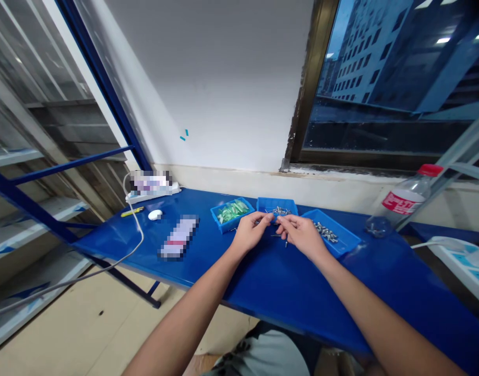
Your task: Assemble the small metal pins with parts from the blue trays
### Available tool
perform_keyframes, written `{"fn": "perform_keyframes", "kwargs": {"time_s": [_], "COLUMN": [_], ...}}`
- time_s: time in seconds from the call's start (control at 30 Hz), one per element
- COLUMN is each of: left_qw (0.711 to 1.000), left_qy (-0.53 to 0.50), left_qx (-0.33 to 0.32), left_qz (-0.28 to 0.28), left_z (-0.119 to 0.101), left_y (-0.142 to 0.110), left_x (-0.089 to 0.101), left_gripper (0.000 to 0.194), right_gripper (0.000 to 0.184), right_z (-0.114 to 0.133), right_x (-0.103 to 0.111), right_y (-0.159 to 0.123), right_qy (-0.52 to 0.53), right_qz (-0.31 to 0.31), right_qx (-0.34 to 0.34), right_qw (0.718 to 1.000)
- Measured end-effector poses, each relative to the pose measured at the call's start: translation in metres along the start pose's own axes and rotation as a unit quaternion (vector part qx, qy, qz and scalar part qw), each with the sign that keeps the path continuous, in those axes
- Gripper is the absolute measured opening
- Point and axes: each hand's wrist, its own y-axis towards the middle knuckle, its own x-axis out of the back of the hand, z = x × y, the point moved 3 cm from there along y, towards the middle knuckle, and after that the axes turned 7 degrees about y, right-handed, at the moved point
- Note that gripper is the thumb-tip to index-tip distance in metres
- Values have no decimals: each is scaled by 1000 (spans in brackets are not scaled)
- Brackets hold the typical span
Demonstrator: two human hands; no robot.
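Here, in the head view, our left hand (252, 230) and right hand (300, 234) meet fingertip to fingertip just before the middle tray (277, 204), pinched on a small metal part (276, 220) too tiny to tell its axis. Left of that tray sits a tray of green pieces (231, 211); right of it, a tray of screws (329, 232).

White wall (224, 78), dark window (399, 78), blue table (286, 282)
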Motion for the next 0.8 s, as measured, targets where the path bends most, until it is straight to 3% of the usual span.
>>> {"fn": "perform_keyframes", "kwargs": {"time_s": [0.07,0.13,0.27,0.37,0.47,0.53,0.8], "left_qw": [1000,1000,994,985,980,979,977], "left_qy": [6,12,65,113,140,149,160], "left_qx": [8,3,-57,-109,-127,-127,-126], "left_qz": [-13,-29,-61,-68,-58,-56,-55], "left_z": [-1,-3,-10,-16,-17,-18,-17], "left_y": [0,-1,-4,-5,-5,-5,-4], "left_x": [2,4,6,7,8,9,9], "left_gripper": [47,48,44,41,40,40,41], "right_gripper": [56,56,24,27,31,31,33], "right_z": [-1,2,12,16,16,14,4], "right_x": [1,0,-16,-36,-51,-56,-49], "right_y": [3,3,-10,-21,-25,-25,-16], "right_qy": [-17,-101,-275,-328,-373,-379,-412], "right_qz": [-24,-25,34,126,173,184,158], "right_qx": [-25,11,203,289,307,308,324], "right_qw": [999,994,939,891,858,853,837]}}
